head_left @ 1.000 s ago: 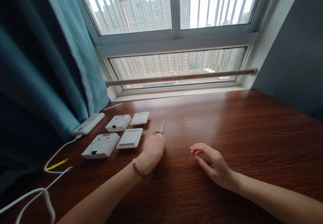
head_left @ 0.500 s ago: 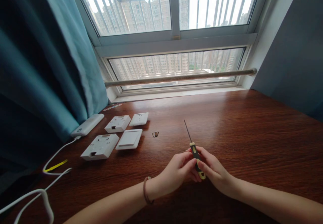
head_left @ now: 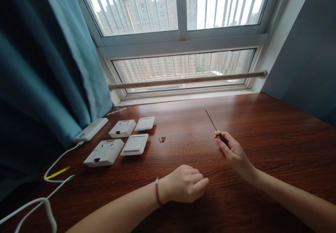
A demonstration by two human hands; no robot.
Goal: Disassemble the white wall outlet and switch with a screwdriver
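My right hand (head_left: pixel 233 153) is wrapped round the dark and yellow handle of a screwdriver (head_left: pixel 210 120), its thin metal shaft pointing up and to the left above the table. My left hand (head_left: pixel 187 184) is curled into a loose fist low over the near side of the table, apart from the screwdriver, and no object shows in it. Several small screws (head_left: pixel 162 139) lie together left of the middle. Beside them are a white switch panel (head_left: pixel 134 144) and a white socket panel (head_left: pixel 145 123). Two white mounting boxes (head_left: pixel 104 152) lie farther left, one behind the other.
A white power strip or adapter (head_left: pixel 91 129) with a white cable (head_left: pixel 61 152) lies by the blue curtain (head_left: pixel 86 96). Near the cable is a thin yellow strip (head_left: pixel 58 172). A barred window and a horizontal rail (head_left: pixel 183 81) stand behind the brown wooden table (head_left: pixel 262 131).
My hands have come apart. The left has let go of the screwdriver and closed into a fist, while the right has carried the screwdriver up and to the right.
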